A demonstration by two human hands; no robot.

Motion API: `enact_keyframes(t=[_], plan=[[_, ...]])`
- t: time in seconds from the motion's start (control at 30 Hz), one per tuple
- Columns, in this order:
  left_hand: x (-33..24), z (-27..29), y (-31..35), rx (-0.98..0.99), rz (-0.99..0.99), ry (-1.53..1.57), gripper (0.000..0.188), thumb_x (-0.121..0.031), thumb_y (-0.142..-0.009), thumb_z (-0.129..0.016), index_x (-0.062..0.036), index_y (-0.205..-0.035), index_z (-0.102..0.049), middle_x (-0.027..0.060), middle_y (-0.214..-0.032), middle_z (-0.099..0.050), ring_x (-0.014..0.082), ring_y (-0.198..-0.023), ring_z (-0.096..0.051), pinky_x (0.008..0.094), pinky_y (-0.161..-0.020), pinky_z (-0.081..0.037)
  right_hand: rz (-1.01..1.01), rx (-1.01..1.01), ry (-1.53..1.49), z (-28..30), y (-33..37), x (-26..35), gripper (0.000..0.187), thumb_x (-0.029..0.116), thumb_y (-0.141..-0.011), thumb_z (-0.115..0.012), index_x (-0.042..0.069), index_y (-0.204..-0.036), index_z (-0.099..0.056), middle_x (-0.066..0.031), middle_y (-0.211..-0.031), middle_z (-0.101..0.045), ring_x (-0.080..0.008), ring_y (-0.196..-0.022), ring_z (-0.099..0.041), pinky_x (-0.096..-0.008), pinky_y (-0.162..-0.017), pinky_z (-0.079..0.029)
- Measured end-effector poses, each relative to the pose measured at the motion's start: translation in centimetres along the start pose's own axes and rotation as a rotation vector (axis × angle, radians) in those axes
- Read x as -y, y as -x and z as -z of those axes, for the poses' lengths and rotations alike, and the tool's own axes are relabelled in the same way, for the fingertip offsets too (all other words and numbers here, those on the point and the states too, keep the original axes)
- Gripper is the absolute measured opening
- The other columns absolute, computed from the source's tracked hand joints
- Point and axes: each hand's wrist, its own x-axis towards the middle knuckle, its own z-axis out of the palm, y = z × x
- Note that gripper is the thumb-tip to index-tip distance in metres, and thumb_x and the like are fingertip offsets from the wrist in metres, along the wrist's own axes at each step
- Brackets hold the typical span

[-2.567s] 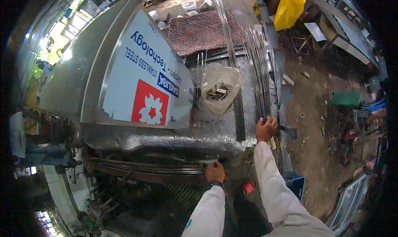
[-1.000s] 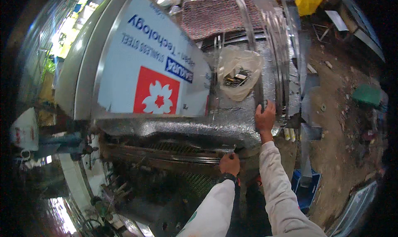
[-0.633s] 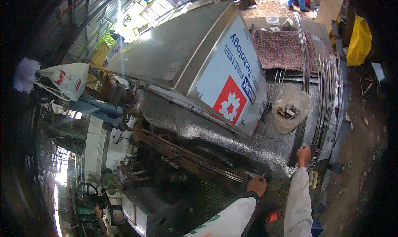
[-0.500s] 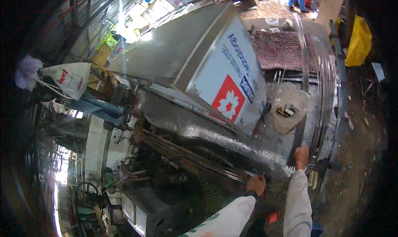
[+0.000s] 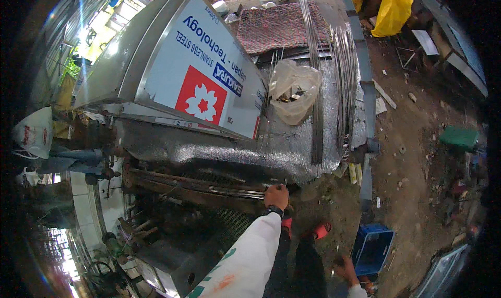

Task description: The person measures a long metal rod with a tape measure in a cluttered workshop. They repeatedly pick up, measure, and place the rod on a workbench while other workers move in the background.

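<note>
Gone from the table's (image 5: 289, 144) near edge, the right hand (image 5: 344, 270) hangs beside the crate (image 5: 377, 228), grip too blurred to tell, while the left hand (image 5: 276, 196) curls, hold uncertain, at the lower rods (image 5: 242, 192) still beneath that edge, upper rods (image 5: 345, 89) already lying along the right edge.

I see blue lettering (image 5: 194, 27) across the pale side of the box (image 5: 172, 74), a white-lettered blue label (image 5: 228, 80), a red square (image 5: 188, 84) with a white flower (image 5: 202, 104), and red print (image 5: 26, 136) on the bag (image 5: 39, 122).
</note>
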Motion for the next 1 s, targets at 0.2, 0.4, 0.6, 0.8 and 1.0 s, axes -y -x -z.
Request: enact_keyframes(t=[0.2,0.4,0.6,0.8,1.0], plan=[[0.8,-1.0,-0.6,-0.053,-0.073,-0.079,0.039,-0.042,-0.086,-0.057,-0.0097,-0.1,-0.074,0.0196,-0.1,-0.071,0.0402,-0.092,-0.068,0.0502,-0.081,-0.054,-0.206,0.128,-0.225,1.4,6.6,-7.0,0.047,0.016,-0.083,-0.072,-0.004,-0.123,-0.059,-0.015,-0.115,-0.066,-0.0254,-0.103,-0.064,-0.038,-0.09,-0.052],[1.5,-1.4,-1.4,0.026,-0.047,-0.042,0.036,-0.04,-0.084,-0.059,-0.0107,-0.095,-0.077,0.0189,-0.099,-0.072,0.0408,-0.093,-0.068,0.0514,-0.08,-0.055,0.305,-0.312,-0.39,4.9,-12.5,9.0,0.046,0.025,-0.091,-0.069,0.0,-0.128,-0.058,-0.0089,-0.107,-0.068,-0.0153,-0.092,-0.063,-0.0301,-0.082,-0.05],[0.9,-1.2,-1.3,-0.07,-0.035,-0.055,0.035,-0.041,-0.082,-0.061,-0.0119,-0.093,-0.077,0.0162,-0.096,-0.072,0.0407,-0.088,-0.068,0.0494,-0.081,-0.055,0.074,-0.271,-0.111,3.8,-3.3,6.1,0.029,0.019,-0.095,-0.061,0.002,-0.118,-0.064,-0.0103,-0.095,-0.07,-0.0166,-0.073,-0.061,-0.0323,-0.069,-0.05],[0.3,-0.7,-0.8,-0.081,-0.078,0.0,0.034,-0.035,-0.082,-0.06,-0.0056,-0.088,-0.075,0.0229,-0.092,-0.071,0.0424,-0.09,-0.068,0.0498,-0.081,-0.054,-0.187,-0.197,0.286,5.9,6.8,-0.9,0.03,0.019,-0.094,-0.062,0.005,-0.121,-0.063,-0.017,-0.094,-0.07,-0.0227,-0.077,-0.064,-0.0364,-0.072,-0.05],[0.2,0.4,-1.0,0.013,-0.148,-0.031,0.035,-0.036,-0.083,-0.061,-0.0058,-0.09,-0.076,0.0191,-0.088,-0.072,0.0404,-0.087,-0.068,0.048,-0.081,-0.054,0.055,-0.279,0.095,9.3,5.7,0.5,0.038,0.002,-0.089,-0.057,0.006,-0.126,-0.063,-0.0171,-0.108,-0.07,-0.025,-0.099,-0.067,-0.034,-0.087,-0.049]])
